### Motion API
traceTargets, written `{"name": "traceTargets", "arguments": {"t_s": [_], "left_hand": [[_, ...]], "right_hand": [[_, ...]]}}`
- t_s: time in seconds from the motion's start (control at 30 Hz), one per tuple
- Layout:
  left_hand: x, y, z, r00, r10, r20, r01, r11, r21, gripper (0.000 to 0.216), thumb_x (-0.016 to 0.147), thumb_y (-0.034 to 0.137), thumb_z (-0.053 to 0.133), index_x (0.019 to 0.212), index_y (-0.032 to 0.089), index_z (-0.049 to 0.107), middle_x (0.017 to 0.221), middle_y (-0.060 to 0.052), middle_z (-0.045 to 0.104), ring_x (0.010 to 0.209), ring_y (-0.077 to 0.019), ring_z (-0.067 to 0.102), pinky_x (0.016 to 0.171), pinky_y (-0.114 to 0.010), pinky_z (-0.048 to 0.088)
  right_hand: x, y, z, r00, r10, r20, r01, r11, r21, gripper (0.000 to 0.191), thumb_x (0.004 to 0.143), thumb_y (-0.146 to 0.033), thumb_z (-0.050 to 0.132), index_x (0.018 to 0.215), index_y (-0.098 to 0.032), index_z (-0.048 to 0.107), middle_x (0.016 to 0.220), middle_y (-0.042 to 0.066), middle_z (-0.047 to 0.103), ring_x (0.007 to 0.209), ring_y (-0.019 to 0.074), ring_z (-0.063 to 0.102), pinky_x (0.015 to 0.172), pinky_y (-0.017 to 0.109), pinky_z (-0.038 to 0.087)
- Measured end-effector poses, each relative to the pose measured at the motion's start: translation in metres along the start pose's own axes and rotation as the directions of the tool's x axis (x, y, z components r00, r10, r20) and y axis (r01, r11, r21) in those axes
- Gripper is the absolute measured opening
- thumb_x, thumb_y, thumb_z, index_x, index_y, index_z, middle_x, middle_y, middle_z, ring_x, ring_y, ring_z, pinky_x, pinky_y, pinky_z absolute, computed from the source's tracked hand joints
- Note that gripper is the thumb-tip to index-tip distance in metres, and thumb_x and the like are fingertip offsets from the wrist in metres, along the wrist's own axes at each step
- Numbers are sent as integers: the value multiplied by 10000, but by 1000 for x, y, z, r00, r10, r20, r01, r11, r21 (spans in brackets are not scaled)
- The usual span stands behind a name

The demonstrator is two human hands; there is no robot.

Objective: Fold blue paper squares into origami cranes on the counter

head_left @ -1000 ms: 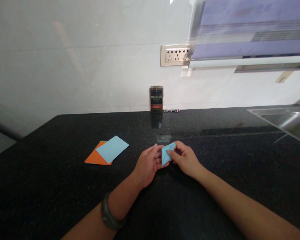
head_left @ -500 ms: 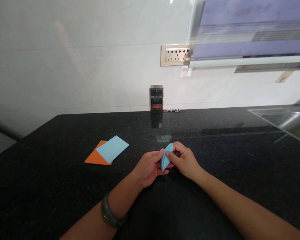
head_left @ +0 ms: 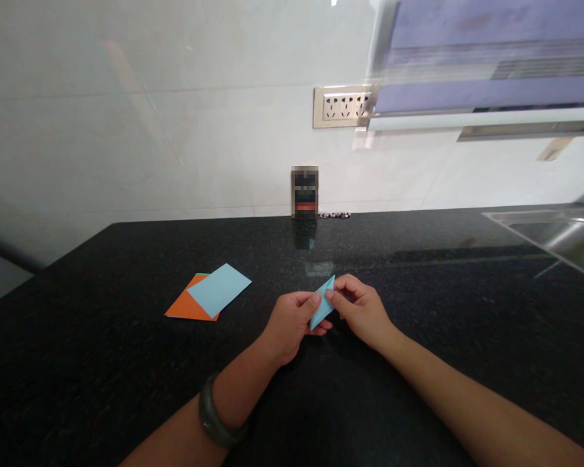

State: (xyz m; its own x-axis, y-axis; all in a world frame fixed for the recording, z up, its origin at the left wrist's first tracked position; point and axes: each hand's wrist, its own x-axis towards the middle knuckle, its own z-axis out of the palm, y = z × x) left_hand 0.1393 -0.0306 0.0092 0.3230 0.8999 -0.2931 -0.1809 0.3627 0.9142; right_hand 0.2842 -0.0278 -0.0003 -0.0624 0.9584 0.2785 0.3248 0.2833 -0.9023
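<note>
Both my hands pinch a small folded light-blue paper (head_left: 322, 309), a narrow pointed shape held just above the black counter (head_left: 418, 311). My left hand (head_left: 288, 324) grips its lower left side, thumb and fingers closed on it. My right hand (head_left: 360, 309) pinches its upper right edge near the tip. A dark band sits on my left wrist.
A flat light-blue sheet (head_left: 219, 289) lies on an orange sheet (head_left: 187, 307) to the left on the counter. A small dark box (head_left: 304, 192) stands against the white tiled wall. A wall socket strip (head_left: 343, 107) is above it. A steel sink (head_left: 559, 237) is at the right.
The folded paper has been pressed from a wider triangle into a narrower pointed shape and tilted. Both hands have kept hold of it and barely shifted.
</note>
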Motion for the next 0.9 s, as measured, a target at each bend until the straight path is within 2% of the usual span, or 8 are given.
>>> {"name": "traceTargets", "arguments": {"t_s": [0.17,0.33,0.43,0.53,0.7,0.9], "left_hand": [[0,0,1,997,65,-52,-58,990,128,247,763,335,551,802,102,622,617,-30,619,493,-99,582,454,-198,473],[1,1,0,993,83,-78,-70,984,164,257,757,337,551,859,109,614,684,-46,641,523,-114,603,464,-208,471],[1,2,0,994,68,-89,-51,982,180,250,749,348,555,817,114,609,687,-51,650,571,-132,620,498,-218,471],[1,2,-2,995,64,-71,-50,982,181,237,737,346,567,774,116,615,631,-40,642,590,-137,609,537,-231,464],[3,1,-6,997,72,5,-71,980,184,288,735,372,555,733,95,635,599,-35,609,520,-107,527,498,-221,409],[4,-1,-6,996,93,-11,-88,972,217,282,734,359,547,738,91,634,585,-25,575,516,-107,500,494,-225,388]], "right_hand": [[-1,-1,0,1000,4,5,-4,1000,-22,179,791,-300,514,653,-191,545,667,4,494,527,101,450,467,221,378],[0,-2,-1,999,-7,32,8,1000,-26,203,797,-306,500,637,-190,544,654,2,492,527,103,461,471,220,380],[0,-2,-2,999,-4,46,5,1000,-24,207,797,-306,500,630,-191,542,644,1,495,523,102,464,470,216,377],[-1,-1,-2,997,13,70,-13,1000,-8,203,808,-314,489,657,-195,555,633,1,513,512,102,465,469,216,378],[-1,0,-1,997,45,66,-47,999,21,187,815,-318,484,703,-193,568,616,-2,521,485,97,460,456,216,378],[1,-1,-1,997,52,56,-54,998,41,190,816,-322,482,710,-186,561,592,-13,497,465,91,453,441,215,376]]}}
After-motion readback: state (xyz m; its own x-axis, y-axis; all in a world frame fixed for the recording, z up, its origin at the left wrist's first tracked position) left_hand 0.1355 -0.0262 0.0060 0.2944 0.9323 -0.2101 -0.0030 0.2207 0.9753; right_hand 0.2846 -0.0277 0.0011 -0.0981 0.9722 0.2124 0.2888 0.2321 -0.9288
